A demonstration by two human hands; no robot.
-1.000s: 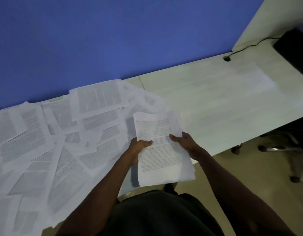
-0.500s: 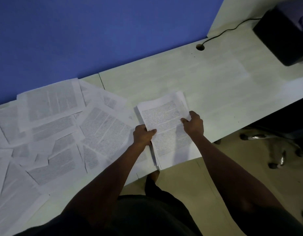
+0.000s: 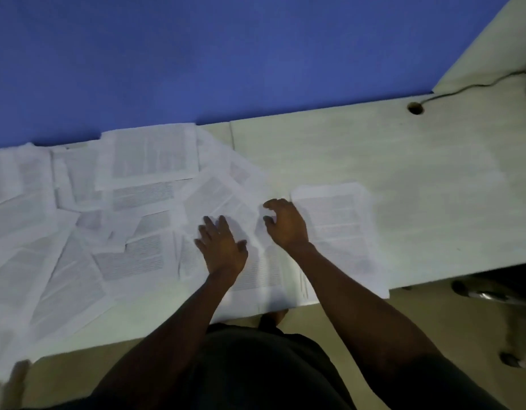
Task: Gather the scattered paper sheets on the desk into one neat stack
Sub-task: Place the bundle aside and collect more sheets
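A pale desk [image 3: 403, 179] runs along a blue wall [image 3: 226, 54], its left half covered by loose printed sheets [image 3: 78, 232] that overlap at all angles. Just right of that spread, at the near edge, lies the stack [image 3: 344, 232], flat on the desk, its lower edges fanned slightly and not squared. A person stands at the desk with both arms reaching in. The right hand [image 3: 285, 226] hovers at the stack's left edge, fingers loosely curled and holding nothing; whether it touches paper cannot be told. The left hand [image 3: 222, 247] lies with fingers spread on or just above the nearest loose sheet [image 3: 220, 196], beside the stack. Judging by this, the step in hand is the reach for the next sheets, with most of the gathering yet to do. The next move calls for sliding or lifting the closest sheets without dragging the ones under them, then laying them square on the stack. A cable [image 3: 468, 85] drops into a hole [image 3: 415, 108] at the desk's far right. No container shows in view.
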